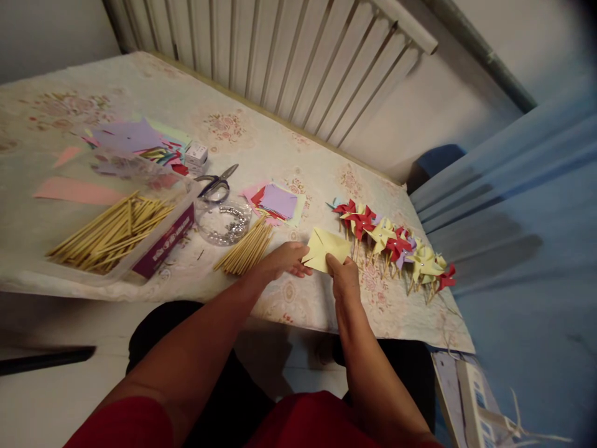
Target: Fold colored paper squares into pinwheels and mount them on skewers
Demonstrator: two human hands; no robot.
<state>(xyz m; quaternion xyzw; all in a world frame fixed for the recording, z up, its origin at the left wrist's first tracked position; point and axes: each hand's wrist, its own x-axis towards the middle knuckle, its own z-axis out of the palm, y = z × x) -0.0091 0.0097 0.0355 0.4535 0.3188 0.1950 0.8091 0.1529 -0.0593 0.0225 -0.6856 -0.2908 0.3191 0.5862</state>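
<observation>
A pale yellow paper square (pixel 326 247), partly folded, is held over the table's near edge. My right hand (pixel 344 279) pinches its lower right corner with thumb and fingers closed. My left hand (pixel 285 259) grips its left corner, fingers curled under the paper. A loose bundle of wooden sticks (pixel 245 249) lies just left of my left hand. To the right of the paper lies a row of finished paper pinwheels (pixel 394 242) in red, yellow and purple.
A clear box of wooden sticks (pixel 112 231) sits at the left. A round clear dish of pins (pixel 222 221), scissors (pixel 217 182) and stacks of coloured paper (pixel 276 203) lie behind the hands. The table (pixel 289 298) stands against a radiator, with a blue surface to its right.
</observation>
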